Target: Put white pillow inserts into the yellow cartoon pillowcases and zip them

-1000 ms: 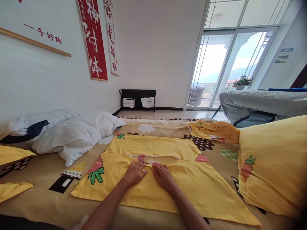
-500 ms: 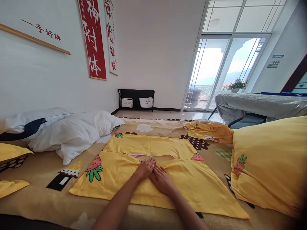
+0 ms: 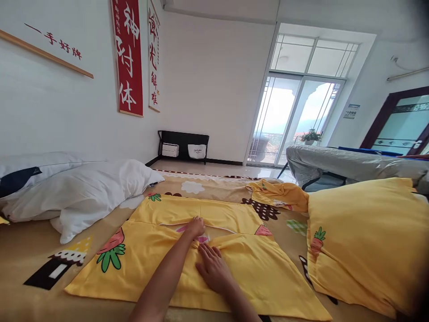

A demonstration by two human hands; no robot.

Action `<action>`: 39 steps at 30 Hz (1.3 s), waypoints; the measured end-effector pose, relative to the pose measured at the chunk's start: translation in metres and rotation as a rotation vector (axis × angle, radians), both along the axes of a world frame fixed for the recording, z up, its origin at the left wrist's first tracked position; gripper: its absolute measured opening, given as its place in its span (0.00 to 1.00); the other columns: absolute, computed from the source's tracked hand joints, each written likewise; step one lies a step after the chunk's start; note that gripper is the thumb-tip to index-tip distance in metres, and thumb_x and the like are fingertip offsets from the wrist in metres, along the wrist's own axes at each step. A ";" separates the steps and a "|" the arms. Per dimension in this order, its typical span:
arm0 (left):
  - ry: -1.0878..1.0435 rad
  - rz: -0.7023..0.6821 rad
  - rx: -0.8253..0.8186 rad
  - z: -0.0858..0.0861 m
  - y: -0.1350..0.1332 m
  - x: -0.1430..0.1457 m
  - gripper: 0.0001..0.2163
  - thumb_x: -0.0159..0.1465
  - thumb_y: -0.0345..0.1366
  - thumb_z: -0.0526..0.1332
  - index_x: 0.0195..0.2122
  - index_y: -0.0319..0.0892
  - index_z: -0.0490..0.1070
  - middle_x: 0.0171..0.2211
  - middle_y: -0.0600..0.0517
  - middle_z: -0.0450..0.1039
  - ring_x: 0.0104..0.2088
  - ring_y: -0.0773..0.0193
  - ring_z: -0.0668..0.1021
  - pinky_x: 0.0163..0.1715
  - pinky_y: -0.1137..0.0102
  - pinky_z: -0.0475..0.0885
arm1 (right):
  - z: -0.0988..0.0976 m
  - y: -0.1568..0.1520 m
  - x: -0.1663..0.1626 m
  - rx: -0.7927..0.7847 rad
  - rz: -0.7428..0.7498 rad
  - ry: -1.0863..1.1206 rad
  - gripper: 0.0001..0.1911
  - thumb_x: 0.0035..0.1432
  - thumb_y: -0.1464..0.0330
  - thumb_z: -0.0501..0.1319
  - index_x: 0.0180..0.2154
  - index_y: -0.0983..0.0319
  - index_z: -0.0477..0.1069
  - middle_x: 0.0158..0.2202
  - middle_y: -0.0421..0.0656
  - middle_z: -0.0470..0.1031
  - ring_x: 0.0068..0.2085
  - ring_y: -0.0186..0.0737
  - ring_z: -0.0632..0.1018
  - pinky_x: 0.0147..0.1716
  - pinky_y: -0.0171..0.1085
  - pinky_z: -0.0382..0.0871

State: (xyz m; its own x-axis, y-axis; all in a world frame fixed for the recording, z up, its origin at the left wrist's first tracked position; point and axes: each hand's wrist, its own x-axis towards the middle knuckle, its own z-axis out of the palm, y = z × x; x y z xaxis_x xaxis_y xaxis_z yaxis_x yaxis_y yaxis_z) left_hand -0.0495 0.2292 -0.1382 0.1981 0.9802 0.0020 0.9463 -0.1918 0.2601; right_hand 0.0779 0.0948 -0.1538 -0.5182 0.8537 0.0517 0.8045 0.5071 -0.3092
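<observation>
A yellow pillowcase (image 3: 140, 268) with a strawberry print lies flat on the patterned bedsheet (image 3: 40, 241). A slit opening runs across its middle and shows pink inside. My left hand (image 3: 195, 226) reaches forward to that slit, its fingers closed on the edge of the cloth. Just behind it, my right hand (image 3: 211, 268) lies flat on the near half of the pillowcase with its fingers spread, holding nothing. The cloth is puckered between the two hands.
Two white pillows (image 3: 77, 192) lie at the left. A pillow in a yellow case (image 3: 365, 241) fills the right side. A crumpled yellow cloth (image 3: 278, 194) sits further back, a grey-covered table (image 3: 351, 163) beyond it, and a black shelf (image 3: 183, 144) stands by the far wall.
My left hand has moved forward from beside the right hand to the slit and closed on its edge. My right hand has drawn back slightly and lies flat. The camera has tilted up.
</observation>
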 end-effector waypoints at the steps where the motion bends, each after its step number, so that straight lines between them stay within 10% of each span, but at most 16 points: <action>1: 0.004 0.011 0.009 -0.002 0.003 0.001 0.15 0.65 0.34 0.53 0.51 0.35 0.69 0.53 0.40 0.70 0.55 0.54 0.70 0.54 0.58 0.65 | 0.000 0.000 0.000 -0.006 -0.001 -0.003 0.32 0.66 0.56 0.46 0.65 0.64 0.55 0.67 0.47 0.53 0.67 0.46 0.54 0.65 0.48 0.44; 15: -0.011 0.011 0.168 -0.024 -0.011 0.004 0.19 0.65 0.34 0.48 0.54 0.35 0.67 0.56 0.36 0.66 0.58 0.47 0.67 0.56 0.53 0.61 | -0.005 0.003 0.005 0.002 -0.039 0.191 0.28 0.61 0.59 0.53 0.61 0.56 0.62 0.63 0.43 0.62 0.64 0.45 0.61 0.64 0.47 0.47; 22: -0.084 -0.223 0.168 -0.018 -0.067 -0.053 0.20 0.70 0.38 0.44 0.58 0.43 0.66 0.61 0.49 0.65 0.61 0.64 0.66 0.61 0.68 0.60 | 0.000 0.000 0.011 0.039 -0.079 0.172 0.28 0.60 0.62 0.53 0.62 0.57 0.61 0.65 0.43 0.57 0.66 0.42 0.56 0.65 0.46 0.46; 27: -0.078 -0.261 0.132 -0.023 -0.135 -0.124 0.22 0.69 0.43 0.47 0.64 0.52 0.59 0.66 0.53 0.54 0.66 0.61 0.59 0.64 0.59 0.55 | -0.006 -0.005 0.060 -0.032 -0.191 0.038 0.31 0.65 0.53 0.45 0.64 0.58 0.57 0.67 0.43 0.52 0.67 0.41 0.53 0.66 0.49 0.44; 34: 0.145 0.169 0.148 -0.052 -0.234 -0.249 0.23 0.67 0.46 0.48 0.63 0.56 0.60 0.65 0.56 0.55 0.65 0.58 0.60 0.63 0.55 0.57 | -0.063 -0.036 0.220 0.086 -0.497 -0.012 0.34 0.58 0.44 0.46 0.62 0.45 0.59 0.66 0.39 0.54 0.66 0.46 0.56 0.64 0.53 0.52; 39: 0.116 0.292 0.197 -0.024 -0.232 -0.219 0.20 0.65 0.42 0.49 0.50 0.44 0.75 0.54 0.49 0.73 0.57 0.56 0.72 0.58 0.60 0.66 | -0.044 -0.028 0.211 0.176 -0.618 -0.095 0.30 0.55 0.47 0.48 0.49 0.56 0.73 0.57 0.54 0.69 0.60 0.57 0.67 0.57 0.55 0.62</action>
State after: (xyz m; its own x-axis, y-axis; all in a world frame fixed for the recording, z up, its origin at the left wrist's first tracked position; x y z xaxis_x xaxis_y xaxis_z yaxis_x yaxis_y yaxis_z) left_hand -0.2690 -0.0031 -0.1625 -0.0794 0.9784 0.1906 0.9897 0.0545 0.1324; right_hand 0.2890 0.0667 -0.1980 0.0564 0.9789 0.1965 0.9840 -0.0211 -0.1769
